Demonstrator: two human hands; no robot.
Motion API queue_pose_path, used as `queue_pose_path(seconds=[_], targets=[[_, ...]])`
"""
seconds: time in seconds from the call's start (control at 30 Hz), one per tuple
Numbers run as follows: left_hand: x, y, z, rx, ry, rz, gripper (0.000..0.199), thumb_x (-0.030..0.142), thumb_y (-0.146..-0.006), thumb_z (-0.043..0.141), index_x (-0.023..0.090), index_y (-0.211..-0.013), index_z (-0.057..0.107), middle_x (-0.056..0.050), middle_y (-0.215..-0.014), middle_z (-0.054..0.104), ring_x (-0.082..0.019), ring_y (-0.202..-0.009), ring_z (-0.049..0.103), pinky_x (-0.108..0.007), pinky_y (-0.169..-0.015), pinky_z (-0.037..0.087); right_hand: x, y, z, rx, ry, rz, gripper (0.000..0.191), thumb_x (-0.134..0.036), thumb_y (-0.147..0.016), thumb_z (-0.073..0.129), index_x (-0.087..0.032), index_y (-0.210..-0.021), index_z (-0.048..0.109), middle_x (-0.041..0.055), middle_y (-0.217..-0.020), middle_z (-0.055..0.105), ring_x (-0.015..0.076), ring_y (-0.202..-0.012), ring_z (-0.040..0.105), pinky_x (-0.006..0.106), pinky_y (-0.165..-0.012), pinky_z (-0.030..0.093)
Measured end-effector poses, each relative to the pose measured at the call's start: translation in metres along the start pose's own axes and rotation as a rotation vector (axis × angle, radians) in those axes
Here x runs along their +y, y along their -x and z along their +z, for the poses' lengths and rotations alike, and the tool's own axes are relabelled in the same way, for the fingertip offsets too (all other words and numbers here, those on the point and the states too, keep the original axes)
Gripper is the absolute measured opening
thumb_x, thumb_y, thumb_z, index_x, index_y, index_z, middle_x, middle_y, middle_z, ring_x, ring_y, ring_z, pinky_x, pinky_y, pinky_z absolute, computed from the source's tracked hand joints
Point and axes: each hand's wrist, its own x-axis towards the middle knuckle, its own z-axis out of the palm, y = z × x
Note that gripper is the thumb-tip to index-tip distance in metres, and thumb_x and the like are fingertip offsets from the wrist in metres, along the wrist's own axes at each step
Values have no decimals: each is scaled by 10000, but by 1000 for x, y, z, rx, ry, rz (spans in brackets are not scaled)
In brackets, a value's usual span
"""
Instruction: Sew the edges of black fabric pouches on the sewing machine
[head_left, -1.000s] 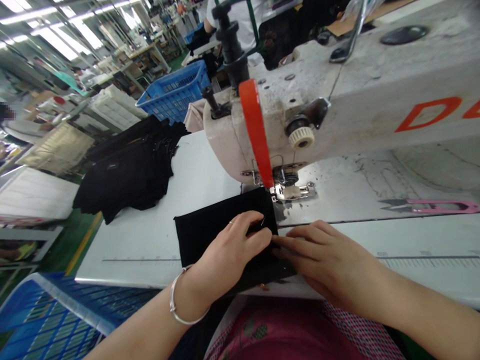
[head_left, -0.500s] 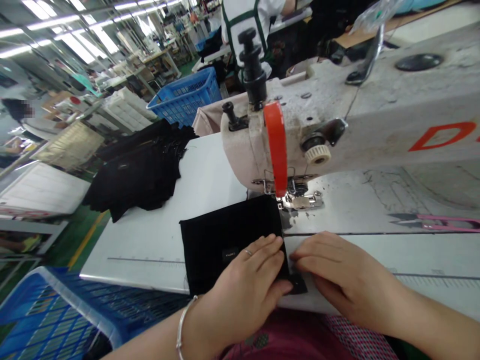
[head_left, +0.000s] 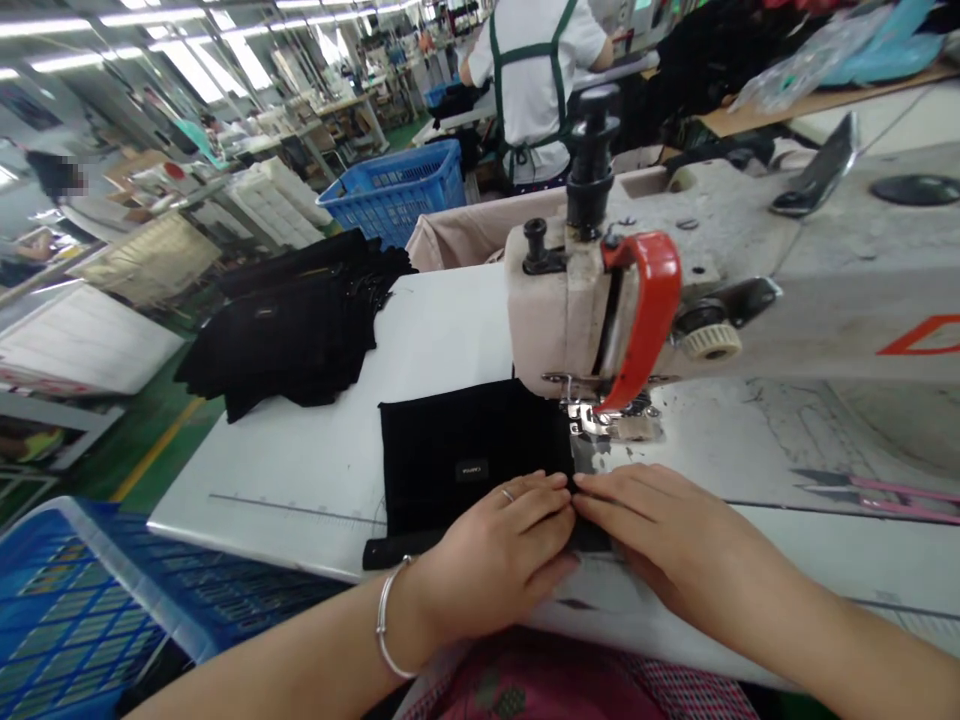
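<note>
A black fabric piece (head_left: 427, 435) with a small label (head_left: 472, 470) lies on the sewing table, its far right corner at the presser foot (head_left: 600, 424). My left hand (head_left: 510, 545), with a ring and a bracelet, rests over its near right part, fingers bent together at the edge and thumb lower down. My right hand (head_left: 660, 530) meets it fingertip to fingertip, closed on the same edge; its thumb is hidden. A dark strip (head_left: 390, 553) shows along the fabric's near side. The sewing machine (head_left: 555, 310) has a red lever guard (head_left: 646, 320) above the foot.
Pink-handled thread snips (head_left: 885, 493) lie to the right on the table. A stack of black fabric pieces (head_left: 292, 330) sits at the far left. One blue basket (head_left: 187, 600) stands near left, another (head_left: 405, 195) behind. A person in an apron (head_left: 532, 90) works beyond the machine.
My right hand has come left onto the fabric's edge and now meets my left fingertips. The fabric's lower edge looks folded differently, with a dark strip now showing at left. The view has shifted.
</note>
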Motion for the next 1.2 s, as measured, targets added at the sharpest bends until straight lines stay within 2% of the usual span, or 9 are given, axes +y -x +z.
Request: queue_pose_path(seconds=[0.27, 0.5, 0.6, 0.73, 0.87, 1.0, 1.1, 1.2], targets=[[-36, -20, 2, 0, 36, 37, 291, 294, -935, 496, 125, -1155, 585, -105, -1238, 618, -196, -1247, 520, -371, -1105, 420, 13, -19, -9, -6, 98, 7, 393, -89, -859, 498, -181, -1238, 544, 66, -1252, 573, 240, -1138, 517, 446, -975, 467], [-61, -37, 4, 78, 69, 82, 257, 254, -911, 527, 134, -1122, 612, -90, -1167, 648, -192, -1155, 571, -383, -1064, 446, 23, -26, -8, -56, 198, 159, 457, -145, -855, 511, -213, -1307, 505, 114, -1138, 591, 272, -980, 597, 435, -784, 530], [-66, -43, 5, 107, 60, 85, 225, 228, -900, 540, 128, -1082, 626, -74, -1107, 662, -188, -1112, 580, -376, -1061, 438, 26, -28, -5, -42, 223, 210, 389, -172, -865, 502, -197, -1250, 549, 124, -1075, 606, 287, -964, 600, 431, -760, 526], [-67, -47, 6, 97, 15, 19, 213, 239, -909, 531, 136, -1066, 632, -72, -1091, 652, -206, -1078, 573, -393, -1019, 454, 27, -29, -2, -10, 233, 246, 374, -198, -879, 478, -187, -1245, 557, 128, -1041, 612, 290, -896, 603, 434, -707, 522], [-73, -44, 2, 79, -19, 20, 248, 281, -931, 519, 160, -1114, 633, -75, -1088, 646, -214, -1076, 567, -415, -999, 462, 26, -27, -2, 85, 136, 207, 373, -159, -873, 471, -177, -1233, 565, 123, -1067, 612, 277, -964, 582, 429, -778, 513], [-86, -39, -4, 96, 12, 67, 210, 249, -936, 534, 177, -1085, 661, -50, -1085, 672, -179, -1033, 603, -378, -955, 500, 29, -26, -9, 265, 118, 196, 246, -150, -876, 485, -144, -1081, 620, 127, -1064, 614, 261, -996, 560, 399, -828, 485], [-89, -36, -3, 163, 107, 46, 153, 182, -919, 559, 167, -1007, 682, -35, -1060, 699, -146, -994, 631, -330, -917, 526, 33, -27, -13, 229, 264, 265, 160, -230, -902, 503, -159, -870, 643, 106, -900, 629, 266, -895, 562, 405, -771, 462], [-79, -36, 4, 221, 158, -4, 116, 155, -903, 579, 155, -941, 688, -29, -1024, 717, -143, -986, 641, -326, -912, 529, 34, -27, -13, 178, 369, 305, 292, -322, -909, 529, -189, -661, 606, 72, -686, 579, 257, -766, 541, 412, -719, 437]])
